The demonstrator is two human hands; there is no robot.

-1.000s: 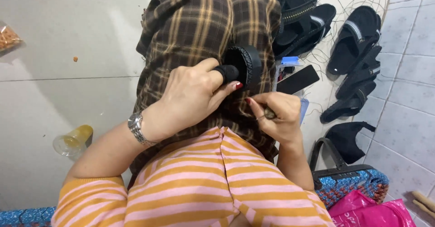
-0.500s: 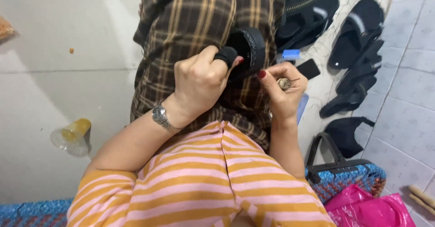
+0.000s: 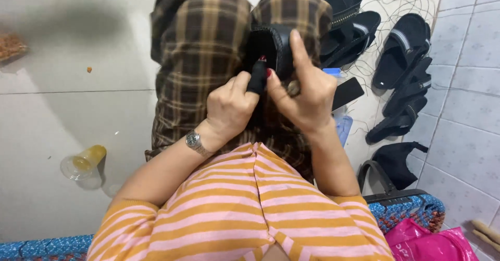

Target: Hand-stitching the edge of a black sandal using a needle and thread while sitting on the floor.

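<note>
I sit with plaid-trousered legs stretched out over a tiled floor. A black sandal [image 3: 271, 45] rests upright on my lap between both hands. My left hand [image 3: 232, 105], with a wristwatch and a black cover on its index finger, presses against the sandal's near side. On the right side of the sandal, my right hand [image 3: 307, 94] grips it with the thumb reaching up along the sole edge. A small metal piece shows between the right fingers; what it is I cannot tell.
Several black sandals [image 3: 401, 47] lie on the floor to the right, with thin thread looped about them. A dark phone [image 3: 346, 92] lies beside my leg. A tipped plastic cup [image 3: 83, 162] lies at the left. A pink bag [image 3: 432, 243] sits at lower right.
My right hand has risen from below the sandal to grip its right side. The left hand has shifted lower, its covered finger now pressed on the sandal.
</note>
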